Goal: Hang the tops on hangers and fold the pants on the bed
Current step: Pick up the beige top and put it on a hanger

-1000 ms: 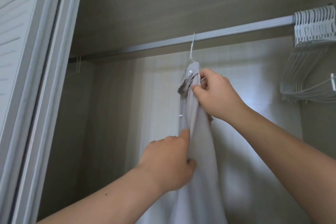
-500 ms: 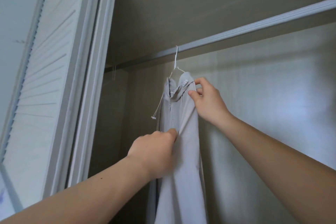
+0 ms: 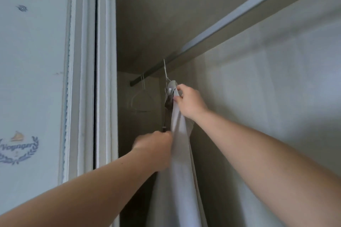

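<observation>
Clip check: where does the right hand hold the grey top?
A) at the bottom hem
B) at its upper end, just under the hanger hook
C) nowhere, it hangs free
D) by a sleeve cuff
B: the right hand pinches the grey top at its upper end, just below the hanger hook on the closet rail.

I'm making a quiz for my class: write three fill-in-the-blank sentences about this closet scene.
The white wire hanger hooks over the grey metal ___.
The right hand grips the pale grey fabric top ___ the left hand.
A bare white hanger hangs to the top's ___.
Missing: rod; above; left.
</observation>
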`<state>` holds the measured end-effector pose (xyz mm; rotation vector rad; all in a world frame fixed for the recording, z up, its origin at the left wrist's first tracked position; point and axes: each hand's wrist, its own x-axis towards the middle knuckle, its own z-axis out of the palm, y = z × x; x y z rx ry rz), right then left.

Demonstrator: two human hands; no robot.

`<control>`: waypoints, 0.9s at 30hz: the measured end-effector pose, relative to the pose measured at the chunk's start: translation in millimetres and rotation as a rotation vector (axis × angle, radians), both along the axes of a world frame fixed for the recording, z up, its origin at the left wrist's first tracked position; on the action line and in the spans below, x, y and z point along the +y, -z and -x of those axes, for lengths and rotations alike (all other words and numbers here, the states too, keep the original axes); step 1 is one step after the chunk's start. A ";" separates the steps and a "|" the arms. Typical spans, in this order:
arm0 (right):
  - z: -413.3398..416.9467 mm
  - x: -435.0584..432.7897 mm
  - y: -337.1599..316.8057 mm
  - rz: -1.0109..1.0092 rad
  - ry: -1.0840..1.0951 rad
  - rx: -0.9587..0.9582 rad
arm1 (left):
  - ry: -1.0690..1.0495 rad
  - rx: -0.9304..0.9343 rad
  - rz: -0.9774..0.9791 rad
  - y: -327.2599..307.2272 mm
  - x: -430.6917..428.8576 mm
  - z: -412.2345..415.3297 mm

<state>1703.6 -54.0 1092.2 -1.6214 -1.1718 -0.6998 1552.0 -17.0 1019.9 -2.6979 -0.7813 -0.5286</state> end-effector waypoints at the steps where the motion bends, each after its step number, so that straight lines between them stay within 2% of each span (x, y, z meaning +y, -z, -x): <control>1: -2.6 11.7 -1.2 0.000 -0.012 0.011 | -0.032 0.020 0.009 -3.8 4.8 -2.9; 9: -20.2 84.5 -5.7 0.045 -0.122 0.140 | -0.256 0.064 -0.073 -22.2 33.2 -19.5; 14: -25.3 106.5 -5.3 0.083 -0.142 0.198 | -0.359 0.074 -0.052 -29.6 37.8 -20.2; 17: -24.1 106.2 2.9 0.070 -0.145 0.205 | -0.361 0.097 -0.054 -27.2 35.8 -16.7; 22: -23.1 74.5 25.4 0.027 -0.117 0.195 | -0.339 0.159 -0.177 -18.0 14.8 -1.9; 27: -1.7 14.4 66.3 -0.001 -0.109 0.135 | -0.194 0.178 -0.412 1.1 -21.2 31.5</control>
